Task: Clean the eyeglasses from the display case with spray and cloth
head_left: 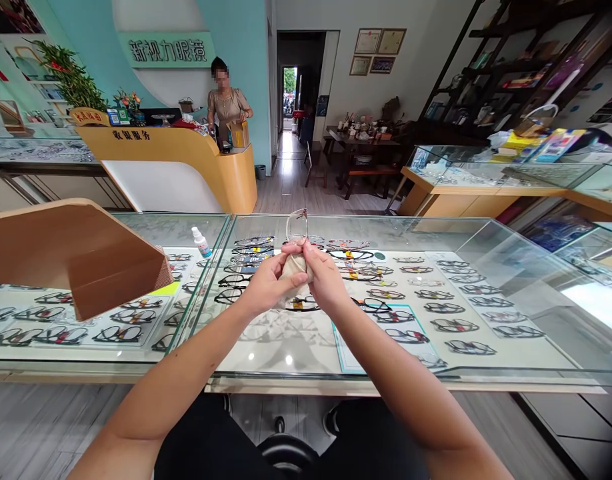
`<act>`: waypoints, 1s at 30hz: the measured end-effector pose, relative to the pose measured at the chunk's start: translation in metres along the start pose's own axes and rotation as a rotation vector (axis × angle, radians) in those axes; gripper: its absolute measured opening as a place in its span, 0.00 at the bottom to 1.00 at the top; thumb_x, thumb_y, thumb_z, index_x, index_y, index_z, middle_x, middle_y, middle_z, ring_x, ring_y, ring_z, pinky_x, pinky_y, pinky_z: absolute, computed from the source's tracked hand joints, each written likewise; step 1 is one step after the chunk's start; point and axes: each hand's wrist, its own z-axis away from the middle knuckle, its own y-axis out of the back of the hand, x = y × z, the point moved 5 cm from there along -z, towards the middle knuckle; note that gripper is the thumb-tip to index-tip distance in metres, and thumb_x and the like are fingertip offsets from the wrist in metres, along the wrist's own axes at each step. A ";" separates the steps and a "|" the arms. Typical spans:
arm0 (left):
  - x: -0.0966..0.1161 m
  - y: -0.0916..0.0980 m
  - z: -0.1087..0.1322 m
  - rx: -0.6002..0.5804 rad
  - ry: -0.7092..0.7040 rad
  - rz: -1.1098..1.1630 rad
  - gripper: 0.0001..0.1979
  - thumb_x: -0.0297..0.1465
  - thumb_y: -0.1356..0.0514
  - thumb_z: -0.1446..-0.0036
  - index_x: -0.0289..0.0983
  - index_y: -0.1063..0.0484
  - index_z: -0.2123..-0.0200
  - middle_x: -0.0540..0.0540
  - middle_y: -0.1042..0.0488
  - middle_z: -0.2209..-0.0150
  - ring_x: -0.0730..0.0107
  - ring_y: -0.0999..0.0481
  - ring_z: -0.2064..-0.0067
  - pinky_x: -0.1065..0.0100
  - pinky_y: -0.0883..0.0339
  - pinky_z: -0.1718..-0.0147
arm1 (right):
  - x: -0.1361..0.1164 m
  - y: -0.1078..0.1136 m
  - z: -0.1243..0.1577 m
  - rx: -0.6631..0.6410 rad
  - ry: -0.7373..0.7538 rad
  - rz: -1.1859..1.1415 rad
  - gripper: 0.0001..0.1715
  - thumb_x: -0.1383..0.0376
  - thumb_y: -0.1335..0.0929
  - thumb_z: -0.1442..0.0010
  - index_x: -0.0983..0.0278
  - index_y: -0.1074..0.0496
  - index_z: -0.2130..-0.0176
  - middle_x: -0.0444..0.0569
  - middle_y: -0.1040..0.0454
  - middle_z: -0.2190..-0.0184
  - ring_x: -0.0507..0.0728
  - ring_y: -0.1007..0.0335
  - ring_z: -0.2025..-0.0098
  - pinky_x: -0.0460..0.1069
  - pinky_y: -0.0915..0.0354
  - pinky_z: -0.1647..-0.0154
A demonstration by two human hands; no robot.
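Note:
Above the glass display case [286,340], my two hands meet around a pale beige cloth [293,268] and a pair of eyeglasses [297,225]. One lens with its thin frame stands up above my fingertips; the rest of the glasses is hidden by the hands and cloth. My left hand [271,283] is closed, thumb pressed on the cloth. My right hand [327,275] is closed too, its thumb and fingertips pinching the glasses' frame and touching the cloth. Several rows of spectacles [453,325] lie inside the case beneath.
A white spray bottle [201,243] stands on the glass to the left. Nearer on that side is a brown angled board [111,260], perhaps a mirror's back. Behind a yellow-and-white counter [176,153], another person [229,103] stands beside a box [237,133].

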 end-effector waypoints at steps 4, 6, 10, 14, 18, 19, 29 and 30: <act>-0.002 -0.003 0.004 0.045 0.000 -0.095 0.30 0.45 0.20 0.48 0.35 0.19 0.48 0.42 0.15 0.56 0.61 0.19 0.58 0.66 0.28 0.59 | 0.000 -0.001 -0.001 0.072 -0.088 -0.096 0.32 0.34 0.19 0.45 0.56 0.10 0.61 0.48 0.15 0.59 0.58 0.24 0.60 0.52 0.27 0.56; 0.000 -0.006 0.005 0.061 -0.047 -0.138 0.31 0.46 0.22 0.45 0.35 0.20 0.44 0.40 0.14 0.51 0.57 0.17 0.53 0.64 0.26 0.54 | 0.001 -0.003 -0.001 0.080 -0.103 -0.129 0.32 0.34 0.18 0.47 0.57 0.10 0.62 0.48 0.15 0.60 0.57 0.24 0.60 0.51 0.27 0.57; 0.002 -0.006 0.006 0.089 -0.162 -0.180 0.31 0.52 0.28 0.36 0.37 0.23 0.40 0.38 0.15 0.46 0.54 0.16 0.46 0.61 0.25 0.47 | 0.005 -0.006 0.000 0.038 -0.113 -0.113 0.34 0.32 0.21 0.44 0.57 0.10 0.59 0.50 0.13 0.57 0.61 0.19 0.54 0.52 0.26 0.53; 0.005 -0.002 0.007 0.161 -0.248 -0.189 0.30 0.58 0.32 0.33 0.38 0.22 0.46 0.38 0.14 0.47 0.59 0.16 0.51 0.62 0.25 0.50 | 0.010 -0.009 0.004 -0.032 -0.082 -0.020 0.37 0.30 0.26 0.37 0.57 0.10 0.52 0.50 0.12 0.52 0.63 0.18 0.47 0.54 0.26 0.44; 0.011 0.001 0.010 0.247 -0.279 -0.197 0.29 0.60 0.34 0.33 0.38 0.20 0.52 0.41 0.14 0.55 0.62 0.17 0.55 0.64 0.26 0.53 | 0.012 -0.012 0.006 -0.097 -0.007 0.067 0.37 0.31 0.29 0.33 0.54 0.10 0.48 0.50 0.14 0.44 0.65 0.22 0.37 0.57 0.30 0.31; 0.014 0.001 0.011 0.268 -0.281 -0.206 0.30 0.61 0.35 0.32 0.39 0.20 0.54 0.42 0.15 0.59 0.62 0.18 0.57 0.65 0.27 0.55 | 0.011 -0.012 0.006 -0.110 0.011 0.086 0.36 0.31 0.29 0.32 0.54 0.10 0.48 0.50 0.15 0.42 0.66 0.23 0.35 0.58 0.32 0.29; 0.017 -0.001 0.001 -0.019 -0.176 -0.215 0.32 0.61 0.34 0.34 0.37 0.19 0.50 0.41 0.16 0.55 0.58 0.19 0.54 0.62 0.27 0.49 | -0.005 0.003 0.000 0.018 -0.022 -0.004 0.25 0.38 0.23 0.38 0.54 0.09 0.58 0.49 0.15 0.47 0.65 0.25 0.37 0.58 0.33 0.29; 0.016 -0.002 0.001 -0.033 -0.167 -0.213 0.33 0.60 0.32 0.35 0.36 0.19 0.47 0.40 0.15 0.53 0.58 0.19 0.53 0.63 0.27 0.50 | -0.005 0.003 0.000 0.021 -0.050 -0.034 0.25 0.39 0.22 0.39 0.53 0.09 0.57 0.49 0.15 0.48 0.65 0.24 0.39 0.57 0.32 0.31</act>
